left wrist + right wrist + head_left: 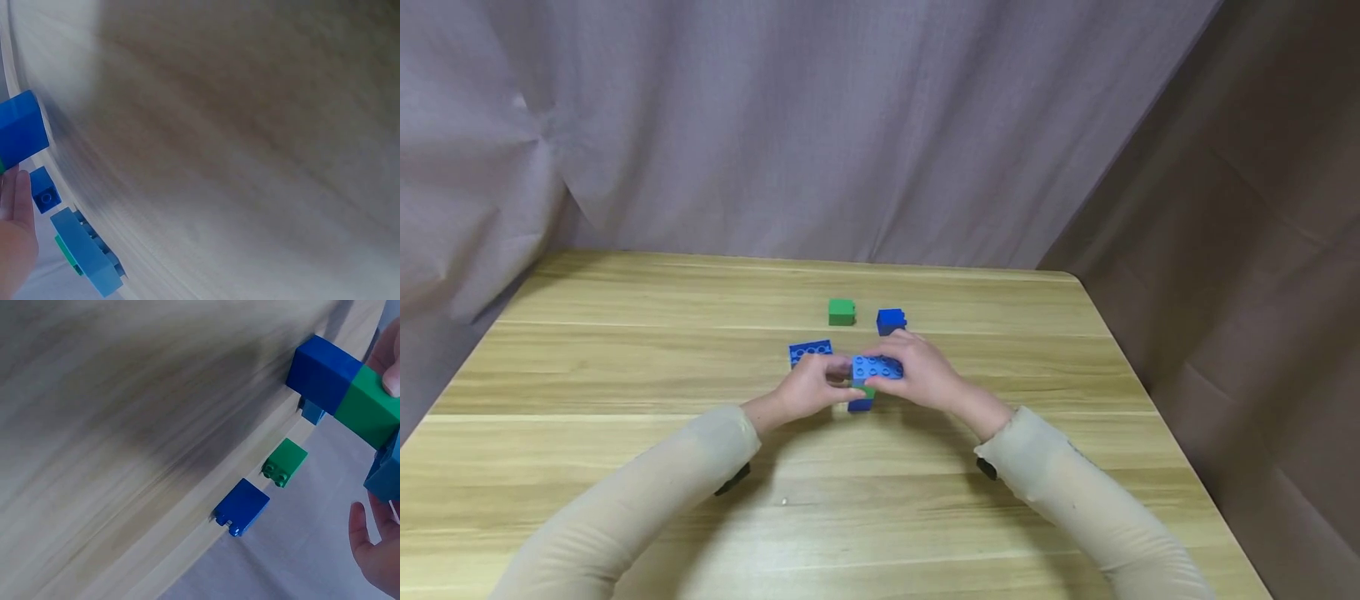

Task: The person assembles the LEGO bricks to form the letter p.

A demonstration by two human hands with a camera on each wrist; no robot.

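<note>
Both hands met near the middle of the wooden surface (625,375). The left hand (808,387) and the right hand (917,371) each kept a pinching grip on a small brick stack (868,379): light blue plate over green and dark blue bricks. Toward the far edge lay a blue plate (810,352), a green brick (842,312) and a blue brick (891,320).

Between the left hand (805,390) and right hand (917,372) sits a stack of blue and green plastic bricks (868,379). Just beyond the left hand lies a flat blue plastic plate (810,351). Beyond the right hand stands a small blue plastic brick (891,321), with a green plastic cube (842,312) to its left, all on the wooden table (625,375).
</note>
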